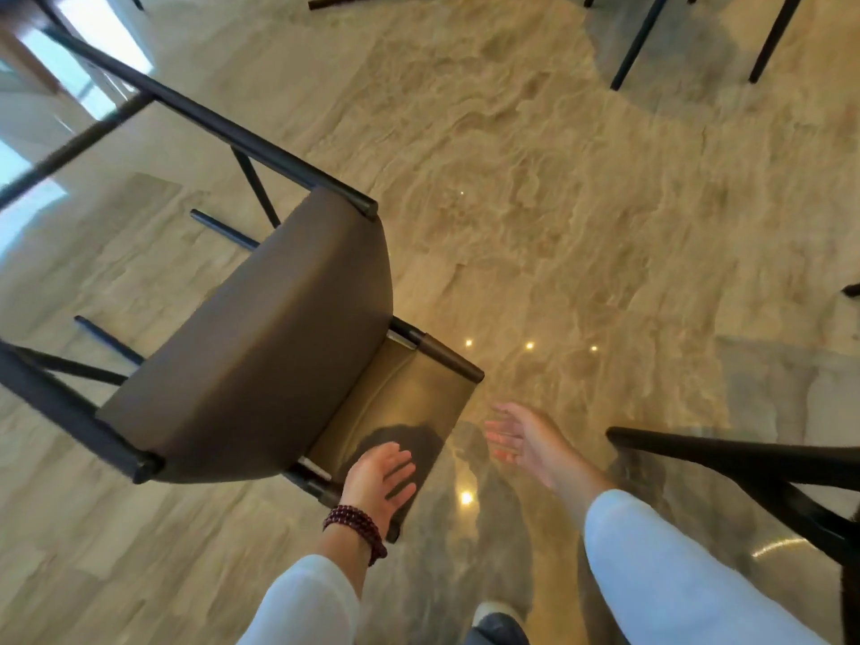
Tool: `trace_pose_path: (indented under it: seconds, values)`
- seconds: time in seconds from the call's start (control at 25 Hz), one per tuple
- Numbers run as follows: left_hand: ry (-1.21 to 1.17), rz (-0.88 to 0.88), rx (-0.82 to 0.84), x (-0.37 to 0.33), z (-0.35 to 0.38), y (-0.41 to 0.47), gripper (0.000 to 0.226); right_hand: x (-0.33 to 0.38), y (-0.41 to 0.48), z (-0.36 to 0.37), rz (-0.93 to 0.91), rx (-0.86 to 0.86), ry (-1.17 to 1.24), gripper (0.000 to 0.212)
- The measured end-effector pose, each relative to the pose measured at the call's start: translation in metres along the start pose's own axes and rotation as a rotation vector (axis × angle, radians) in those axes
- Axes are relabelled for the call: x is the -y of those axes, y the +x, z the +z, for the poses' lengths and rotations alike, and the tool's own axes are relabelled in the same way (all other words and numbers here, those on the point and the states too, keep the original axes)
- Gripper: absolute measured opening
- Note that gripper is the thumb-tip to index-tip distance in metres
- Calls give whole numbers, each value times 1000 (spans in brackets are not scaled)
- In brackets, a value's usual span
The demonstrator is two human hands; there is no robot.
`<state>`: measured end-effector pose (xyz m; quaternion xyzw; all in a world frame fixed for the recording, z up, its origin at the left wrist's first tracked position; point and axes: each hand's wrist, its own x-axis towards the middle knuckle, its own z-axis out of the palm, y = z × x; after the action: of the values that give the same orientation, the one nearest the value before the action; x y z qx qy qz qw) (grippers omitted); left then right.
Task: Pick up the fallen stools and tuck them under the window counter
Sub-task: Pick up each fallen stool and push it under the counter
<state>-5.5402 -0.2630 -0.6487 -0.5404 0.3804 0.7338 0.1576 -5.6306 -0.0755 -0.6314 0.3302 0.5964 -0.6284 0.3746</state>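
The stool (260,337) lies tipped on the floor (558,202), legs toward ten o'clock. The left hand (379,479) spreads open over its backrest (395,412); whether it touches is unclear. The right hand (516,435) hangs open, empty.

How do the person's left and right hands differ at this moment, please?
The left hand shows its back, fingers spread over the fallen stool backrest; the right hand shows its palm, over bare floor beside the stool. The left wrist wears a dark red bead bracelet; the right is bare. Both are open, with no grip, in white sleeves.
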Motion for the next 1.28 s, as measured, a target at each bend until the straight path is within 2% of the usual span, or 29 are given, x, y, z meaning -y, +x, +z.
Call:
trace_pose_path:
  seconds: [0.28, 0.52, 0.56, 0.64, 0.68, 0.96, 1.16, 1.28]
  values:
    - [-106, -28, 66, 51, -1, 160, 29, -61, 169, 1, 81, 0, 35, 26]
    - [-184, 16, -1, 71, -20, 216, 32, -99, 243, 26, 116, 38, 243, 24]
    - [-180, 20, -9, 70, -24, 216, 31, -102, 246, 30, 101, 38, 256, 23]
    - [-155, 19, -20, 71, -31, 213, 28, -106, 254, 32, 87, 0, 295, 47]
    - [-144, 16, -25, 73, -34, 212, 27, -105, 254, 32, 88, -5, 333, 51]
    - [-78, -13, 98, 80, -26, 205, 29, -104, 244, 45, 133, 67, 238, 25]
    - [-44, -32, 182, 67, -29, 185, 32, -96, 223, 56, 132, 19, 175, 32]
    - [30, -107, 224, 64, -29, 167, 40, -93, 202, 65, 118, -7, 153, 31]
